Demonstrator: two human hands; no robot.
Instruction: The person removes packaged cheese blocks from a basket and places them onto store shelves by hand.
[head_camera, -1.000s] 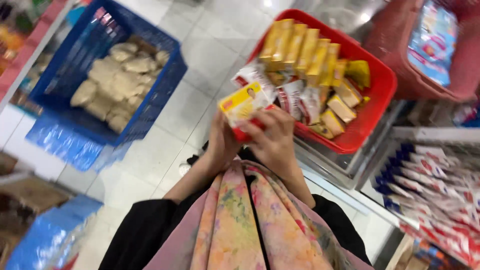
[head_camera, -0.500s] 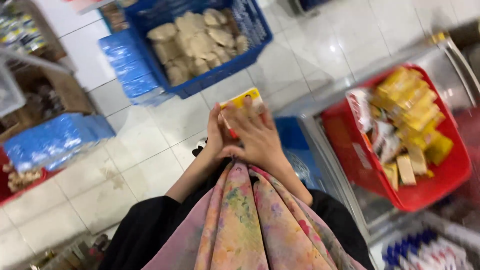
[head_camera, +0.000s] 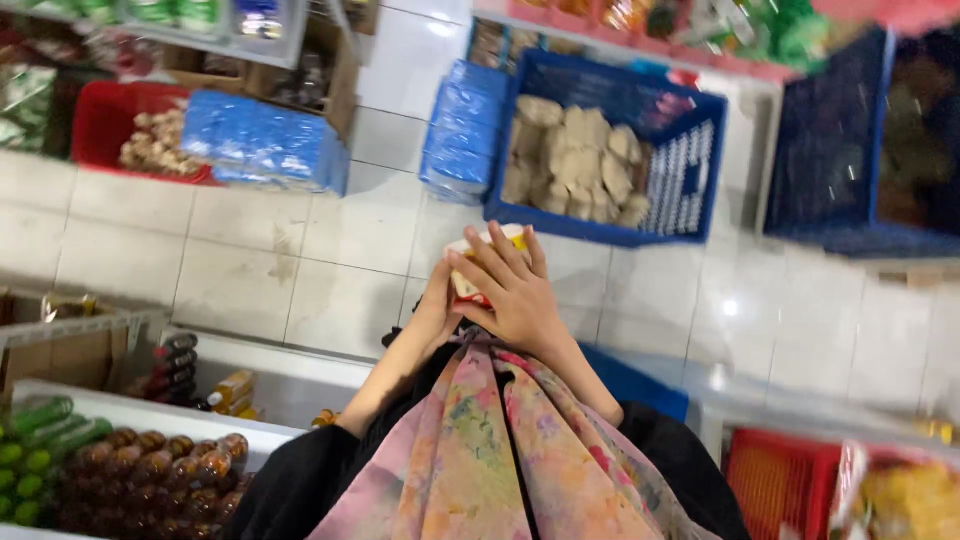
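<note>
The small yellow-and-white packet (head_camera: 478, 262) sits between our two hands at chest height, over the white floor tiles (head_camera: 250, 265) and just short of the blue crate (head_camera: 700, 190) of pale lumpy goods — most of it hidden behind our fingers. Our right hand (head_camera: 515, 300) lies across its front with fingers curled around it, while the left hand (head_camera: 437, 310) cups it from the other side, closed against its edge. To handle it well, we judge we should keep both grips light and even — enough to steady the packet without creasing it.
</note>
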